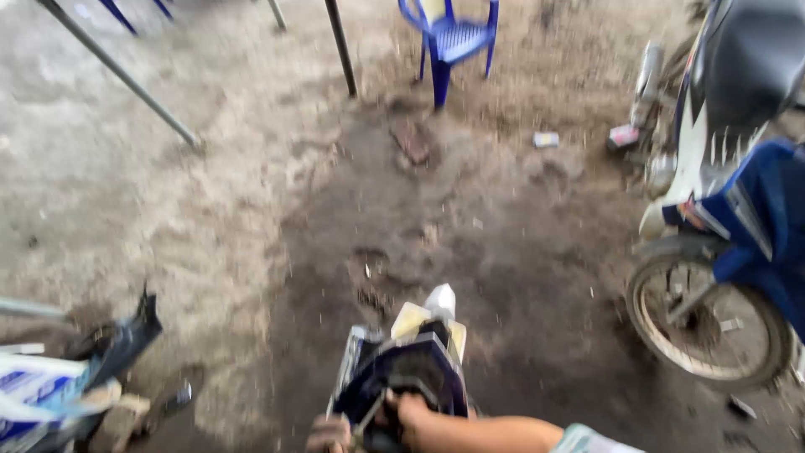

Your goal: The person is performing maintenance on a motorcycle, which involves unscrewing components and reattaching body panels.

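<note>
Dirt floor (pixel 277 210) lies open beyond the gripped motorbike panel (pixel 407 369).

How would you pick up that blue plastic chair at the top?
Probably by the backrest's top edge or an armrest of the blue plastic chair, coming from the side facing the camera. It stands upright on its legs on the dirt floor, with open ground in front of it. The armrests look like thin bars a hand could wrap around. The top of the backrest is cut off by the picture edge.
</note>
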